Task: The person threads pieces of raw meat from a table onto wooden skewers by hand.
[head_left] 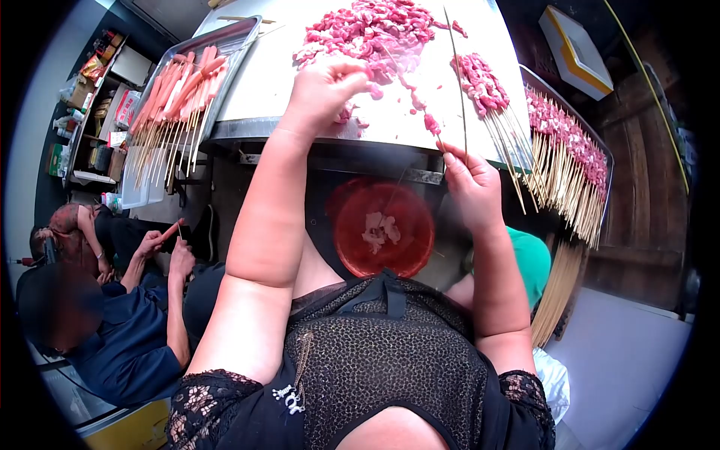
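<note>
From where I stand, the right hand (472, 184) has its fingers pinched on the lower end of a skewer (421, 103), close to the near edge of the white surface (251, 109). The skewer slants up across that surface, a few pink bits threaded along it. A bare stick (460, 90) rises from beside the same fingers (whether they grip it too, I can't tell).

The left hand (321, 91) is at the near side of the meat pile (375, 34), fingers drawn in narrow; I can't tell if a morsel is between them. Finished-looking skewers (484, 82) lie to the right of the pile, and a tray of sausages (247, 37) sits at the left.

The skewer looks light and thin, stiff enough lengthwise but easy to snap if bent hard. The meat seems soft, moist and slippery, so I'd take the wood low on its bare end, clear of the point, and pinch each piece gently by its thicker part (it would squirm otherwise).
</note>
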Demonstrator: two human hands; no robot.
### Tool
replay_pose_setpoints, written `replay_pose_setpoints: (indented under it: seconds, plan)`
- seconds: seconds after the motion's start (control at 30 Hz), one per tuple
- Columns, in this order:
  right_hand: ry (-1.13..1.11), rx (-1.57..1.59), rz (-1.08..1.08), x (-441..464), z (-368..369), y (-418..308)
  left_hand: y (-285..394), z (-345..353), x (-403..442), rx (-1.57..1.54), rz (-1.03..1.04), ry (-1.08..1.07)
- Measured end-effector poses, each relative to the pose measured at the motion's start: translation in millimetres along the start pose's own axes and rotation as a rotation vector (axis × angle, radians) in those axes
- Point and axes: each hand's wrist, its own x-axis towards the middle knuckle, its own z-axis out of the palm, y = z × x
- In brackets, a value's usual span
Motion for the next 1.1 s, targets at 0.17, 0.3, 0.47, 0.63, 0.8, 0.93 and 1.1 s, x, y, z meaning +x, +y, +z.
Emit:
replay_pose_setpoints:
  seconds: [0.17, 0.3, 0.47, 0.63, 0.8, 0.93, 1.1]
  plan:
    - [-0.048, -0.054, 0.006, -0.6, 3.3, 5.2, -5.6, -7.6, 5.8, -0.581, -0.187, 0.078]
    - [-0.076, -0.105, 0.012, -1.0, 6.0, 8.0, -9.3, -5.9, 7.7, -0.834, -0.228, 0.055]
    - [-0.060, -0.122, -0.016, -0.2, 6.0, 11.1, -4.2, 1.4, 5.9, -0.785, -0.178, 0.074]
    - [-0.053, -0.125, -0.006, -1.1, 5.8, 10.8, -7.3, 1.7, 6.5, -0.845, -0.189, 0.142]
    - [-0.056, -0.126, -0.007, -1.3, 5.9, 8.9, -5.4, 1.8, 5.5, -0.786, -0.214, 0.129]
    - [-0.048, -0.157, -0.015, -0.7, 4.2, 8.9, -4.9, 2.4, 4.6, -0.782, -0.174, 0.099]
    - [-0.025, -0.257, -0.052, -0.6, 0.4, 4.1, -2.1, 1.4, 2.1, -0.739, -0.179, 0.069]
